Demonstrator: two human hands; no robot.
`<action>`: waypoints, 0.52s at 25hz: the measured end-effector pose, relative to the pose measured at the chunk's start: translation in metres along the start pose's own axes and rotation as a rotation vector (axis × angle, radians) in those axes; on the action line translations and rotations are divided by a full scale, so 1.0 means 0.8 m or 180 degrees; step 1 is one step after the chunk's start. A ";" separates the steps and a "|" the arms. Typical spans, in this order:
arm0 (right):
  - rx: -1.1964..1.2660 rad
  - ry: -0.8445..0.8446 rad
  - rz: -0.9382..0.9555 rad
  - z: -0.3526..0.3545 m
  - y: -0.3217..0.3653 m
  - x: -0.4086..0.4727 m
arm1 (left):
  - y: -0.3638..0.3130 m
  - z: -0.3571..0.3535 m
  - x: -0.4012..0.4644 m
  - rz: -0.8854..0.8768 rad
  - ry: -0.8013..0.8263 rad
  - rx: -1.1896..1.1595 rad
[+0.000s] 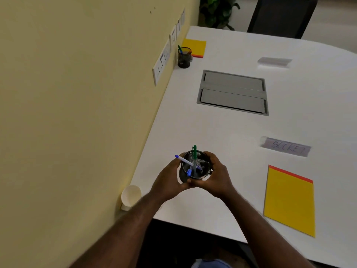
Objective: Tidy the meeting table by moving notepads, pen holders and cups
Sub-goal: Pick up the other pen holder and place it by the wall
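Both hands cup a black mesh pen holder above the near part of the white table. My left hand wraps its left side and my right hand its right side. A green pen and two blue pens stick out of it. A second black pen holder with pens stands at the far wall side, beside a yellow notepad. Another yellow notepad lies at the near right. A white paper cup sits at the near left corner by the wall.
A grey cable hatch is set into the table's middle. Two taped labels lie on the right. A yellow wall with sockets runs along the left edge. A dark chair and a plant stand beyond the far end.
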State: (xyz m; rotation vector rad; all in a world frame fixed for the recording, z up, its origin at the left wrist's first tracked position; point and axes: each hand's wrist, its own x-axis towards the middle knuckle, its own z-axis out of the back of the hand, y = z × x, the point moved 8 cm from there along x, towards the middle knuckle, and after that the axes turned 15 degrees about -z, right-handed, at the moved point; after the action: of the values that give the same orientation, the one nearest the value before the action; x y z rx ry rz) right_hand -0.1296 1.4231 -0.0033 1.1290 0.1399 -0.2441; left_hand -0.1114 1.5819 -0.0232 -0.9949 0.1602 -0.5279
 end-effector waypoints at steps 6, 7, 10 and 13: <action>0.0062 -0.0319 -0.0261 0.014 -0.029 0.119 | 0.119 0.031 0.061 0.0754 0.0260 0.0880; 0.0072 -0.0353 -0.0285 0.015 -0.033 0.140 | 0.138 0.035 0.070 0.0849 0.0351 0.1005; 0.0076 -0.0390 -0.0331 0.011 -0.040 0.204 | 0.188 0.038 0.101 0.1064 0.0539 0.1159; 0.0083 -0.0423 -0.0356 0.004 -0.044 0.258 | 0.227 0.029 0.121 0.1166 0.0722 0.1187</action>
State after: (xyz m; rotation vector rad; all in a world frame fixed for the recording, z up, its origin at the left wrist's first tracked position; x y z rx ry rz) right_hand 0.0600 1.3806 -0.0806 1.1285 0.0823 -0.4204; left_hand 0.0438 1.6298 -0.1512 -0.5229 0.4219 -0.3157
